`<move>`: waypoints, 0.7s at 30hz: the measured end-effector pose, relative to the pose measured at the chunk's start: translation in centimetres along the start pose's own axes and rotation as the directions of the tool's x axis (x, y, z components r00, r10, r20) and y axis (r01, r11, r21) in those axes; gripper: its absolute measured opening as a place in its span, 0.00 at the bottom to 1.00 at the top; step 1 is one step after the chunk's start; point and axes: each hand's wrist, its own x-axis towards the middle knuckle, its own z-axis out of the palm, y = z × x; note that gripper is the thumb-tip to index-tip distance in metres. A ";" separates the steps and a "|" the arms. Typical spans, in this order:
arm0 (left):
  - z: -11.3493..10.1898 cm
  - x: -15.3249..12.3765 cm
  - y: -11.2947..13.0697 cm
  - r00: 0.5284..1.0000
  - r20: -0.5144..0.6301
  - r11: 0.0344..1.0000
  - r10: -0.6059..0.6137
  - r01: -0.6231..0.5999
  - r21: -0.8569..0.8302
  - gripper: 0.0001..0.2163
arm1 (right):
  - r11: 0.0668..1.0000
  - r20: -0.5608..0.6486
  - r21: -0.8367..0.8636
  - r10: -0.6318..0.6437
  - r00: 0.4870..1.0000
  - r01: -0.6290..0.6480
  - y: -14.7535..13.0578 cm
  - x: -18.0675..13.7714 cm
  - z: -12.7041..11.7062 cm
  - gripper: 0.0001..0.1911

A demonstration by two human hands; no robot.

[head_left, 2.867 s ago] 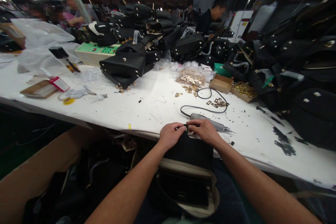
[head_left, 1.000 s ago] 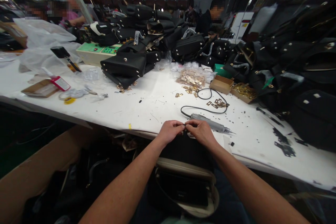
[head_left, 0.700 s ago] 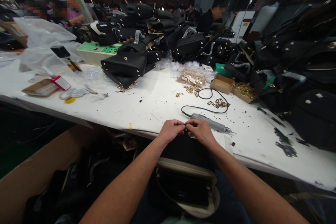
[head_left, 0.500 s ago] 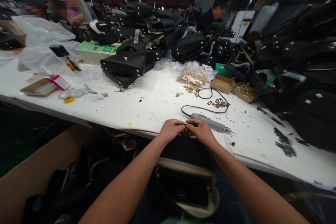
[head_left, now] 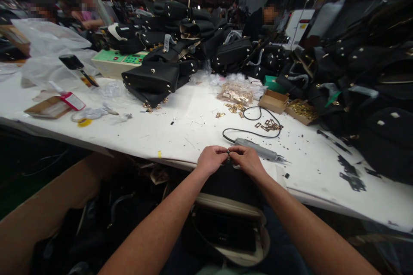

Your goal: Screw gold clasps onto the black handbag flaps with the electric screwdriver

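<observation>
A black handbag [head_left: 232, 187] with a pale-edged open mouth lies in front of me against the table's front edge. At its far end, my left hand [head_left: 211, 157] and my right hand [head_left: 247, 160] meet, thumbs and fingertips pinched close together. A small dark piece shows between the fingertips, too small to name; the hands hide much of it. Just beyond my right hand a grey electric screwdriver [head_left: 258, 149] lies on the white table [head_left: 155, 137], its tip pointing right and its black cord looped behind.
Gold rectangular buckles [head_left: 270, 125] lie scattered beyond the screwdriver. A cardboard box of gold parts [head_left: 301, 111] stands at the right. Black handbags [head_left: 151, 79] are piled along the back, beside a green-topped machine [head_left: 119, 62]. A red-labelled bottle [head_left: 73, 101] lies at left. A person [head_left: 263, 17] is behind.
Both hands stay pinched at the far end of the bag, with barely any movement of the fingers. The view has shifted very slightly.
</observation>
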 end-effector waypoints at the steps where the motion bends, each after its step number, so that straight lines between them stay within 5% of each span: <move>1: 0.1 0.0 0.0 1.000 -0.010 1.000 -0.003 0.003 0.018 0.09 | 1.000 0.001 -0.001 0.002 1.000 -0.002 0.0 0.0 0.0 0.16; 21: 0.5 0.0 0.4 0.997 -0.060 0.998 -0.040 0.043 0.054 0.08 | 0.992 0.019 0.119 0.030 0.999 -0.032 0.1 0.1 0.0 0.14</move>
